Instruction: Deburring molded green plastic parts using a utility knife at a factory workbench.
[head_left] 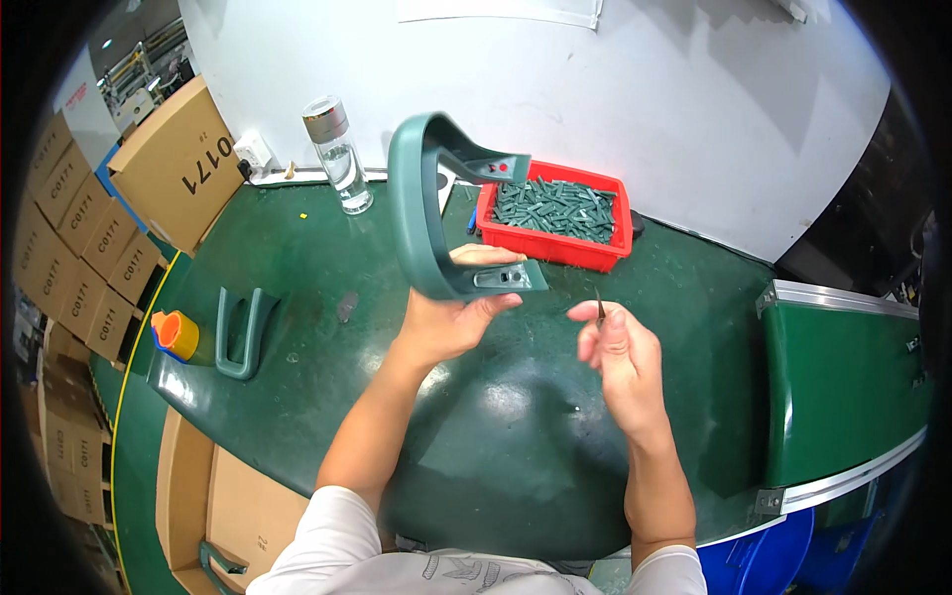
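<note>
My left hand is closed around the lower arm of a large green U-shaped plastic piece, raised above the table. Its bend faces left, and both flattened ends point right, with small recesses showing in them. To the right of the lower end, my right hand pinches a small, thin, dark pointed blade, tip upward. The blade is apart from the green piece; its lower part is hidden by my fingers. Behind them stands a red bin filled with small green plastic strips.
A clear bottle stands by the wall. Another green U-shaped piece and an orange roll sit at the table's left. An open cardboard box is at lower left, a green conveyor at right. Stacked cartons line the left.
</note>
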Available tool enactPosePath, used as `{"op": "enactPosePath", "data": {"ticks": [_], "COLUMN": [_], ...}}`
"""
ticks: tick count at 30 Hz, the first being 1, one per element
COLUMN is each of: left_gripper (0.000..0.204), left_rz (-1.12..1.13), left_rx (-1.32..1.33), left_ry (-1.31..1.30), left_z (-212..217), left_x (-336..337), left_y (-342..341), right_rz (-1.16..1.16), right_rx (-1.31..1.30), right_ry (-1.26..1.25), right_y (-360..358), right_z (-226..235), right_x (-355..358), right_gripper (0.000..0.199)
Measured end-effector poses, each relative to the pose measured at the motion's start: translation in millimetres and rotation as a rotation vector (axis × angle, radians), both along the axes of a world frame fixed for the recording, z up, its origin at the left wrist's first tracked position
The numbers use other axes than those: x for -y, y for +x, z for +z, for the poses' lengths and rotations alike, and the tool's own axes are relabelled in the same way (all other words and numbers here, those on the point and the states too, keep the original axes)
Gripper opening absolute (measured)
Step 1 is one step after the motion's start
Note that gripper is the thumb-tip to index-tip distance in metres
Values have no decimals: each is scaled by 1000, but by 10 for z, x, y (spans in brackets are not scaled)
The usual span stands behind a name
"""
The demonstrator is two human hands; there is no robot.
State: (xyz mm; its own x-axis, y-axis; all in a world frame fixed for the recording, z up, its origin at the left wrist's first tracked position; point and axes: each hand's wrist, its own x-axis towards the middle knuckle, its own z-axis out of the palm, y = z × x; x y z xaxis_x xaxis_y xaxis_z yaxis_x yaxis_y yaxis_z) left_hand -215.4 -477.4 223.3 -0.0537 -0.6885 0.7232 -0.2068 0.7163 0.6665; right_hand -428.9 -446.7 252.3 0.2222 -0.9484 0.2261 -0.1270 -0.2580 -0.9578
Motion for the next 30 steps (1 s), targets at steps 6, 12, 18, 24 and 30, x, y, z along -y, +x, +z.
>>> {"op": "enactPosePath", "data": {"ticks": [6, 12, 18, 24, 30], "left_gripper": [37, 41, 38, 37, 35], "left_rz": [-31, -55, -111, -143, -173], "left_rx": [99, 121, 144, 109, 92], "left_ry": [-38, -62, -11, 40, 40], "left_z": [180, 231, 213, 212, 196], "left_x": [-114, -166, -183, -199, -195], "left_y": [-10, -60, -14, -36, -52], "right_rz": [-172, -177, -219, -258, -275], "right_rx": [-339, -418, -460, -467, -466], "right_ry": [-602, -631, -703, -723, -749], "right_y": [-6, 7, 14, 10, 9], "right_z": [30, -3, 0, 5, 7], "right_x": [76, 61, 69, 69, 78], "right_gripper": [19, 18, 18, 17, 16]}}
